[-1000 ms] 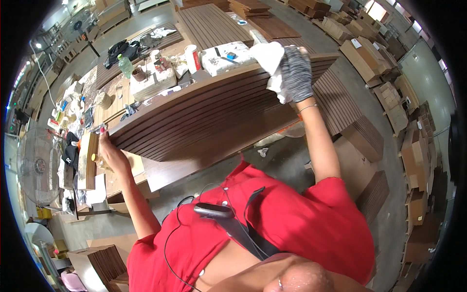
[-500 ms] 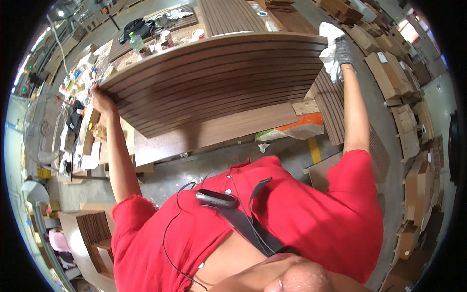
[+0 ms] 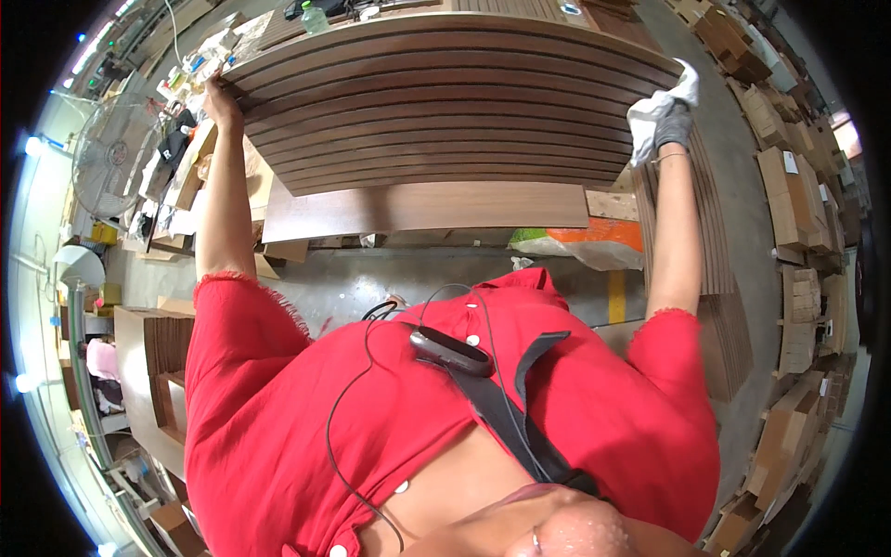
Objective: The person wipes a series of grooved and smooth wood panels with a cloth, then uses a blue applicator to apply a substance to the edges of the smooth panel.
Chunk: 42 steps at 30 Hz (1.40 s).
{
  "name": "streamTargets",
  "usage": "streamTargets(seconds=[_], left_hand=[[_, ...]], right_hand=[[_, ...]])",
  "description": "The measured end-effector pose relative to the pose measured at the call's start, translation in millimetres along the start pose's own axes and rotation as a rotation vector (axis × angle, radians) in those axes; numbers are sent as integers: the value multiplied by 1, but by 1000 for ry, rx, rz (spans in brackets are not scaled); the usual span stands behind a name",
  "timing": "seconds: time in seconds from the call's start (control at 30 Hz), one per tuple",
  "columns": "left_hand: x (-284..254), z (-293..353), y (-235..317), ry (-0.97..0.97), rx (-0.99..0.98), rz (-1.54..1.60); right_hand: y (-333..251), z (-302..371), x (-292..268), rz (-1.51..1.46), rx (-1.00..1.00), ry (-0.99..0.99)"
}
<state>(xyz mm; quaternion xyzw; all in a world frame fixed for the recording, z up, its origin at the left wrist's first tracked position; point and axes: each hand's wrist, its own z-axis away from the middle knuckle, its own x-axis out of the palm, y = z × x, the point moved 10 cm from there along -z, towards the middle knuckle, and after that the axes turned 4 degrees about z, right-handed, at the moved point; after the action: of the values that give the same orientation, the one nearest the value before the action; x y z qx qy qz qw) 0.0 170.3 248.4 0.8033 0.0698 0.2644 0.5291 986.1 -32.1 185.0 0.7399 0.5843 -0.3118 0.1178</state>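
A big slatted panel [image 3: 445,107] blocks 12 o'clock, in front of the green bottle [image 3: 314,18]. Its ends are taken: the left hand [image 3: 223,100] at 10 o'clock, the right hand [image 3: 672,125] with a white cloth [image 3: 650,116] at 2. A hand could pass between the plain board [image 3: 427,212] and red shirt [image 3: 445,390]. A fan [image 3: 116,156] stands at 10 o'clock, boxes [image 3: 787,204] at 3, with floor [image 3: 748,227] just beside them.

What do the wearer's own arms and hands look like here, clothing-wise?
Short, loose red sleeves with frayed edges leave both forearms bare. The left hand has no glove. The right hand wears a grey glove, and a thin bracelet circles that wrist. No cable shows along either forearm.
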Motion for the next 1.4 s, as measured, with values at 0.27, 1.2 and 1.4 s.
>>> streamTargets(seconds=[0.27, 1.2, 1.4], left_hand=[[-75, 52, 47, 110, 52, 20], [-303, 336, -157, 384, -858, 490], [-325, 347, -191, 505, -940, 481]], right_hand=[[-127, 32, -142, -543, 158, 6], [-59, 351, -107, -946, 811, -164], [-85, 288, -183, -927, 775, 220]])
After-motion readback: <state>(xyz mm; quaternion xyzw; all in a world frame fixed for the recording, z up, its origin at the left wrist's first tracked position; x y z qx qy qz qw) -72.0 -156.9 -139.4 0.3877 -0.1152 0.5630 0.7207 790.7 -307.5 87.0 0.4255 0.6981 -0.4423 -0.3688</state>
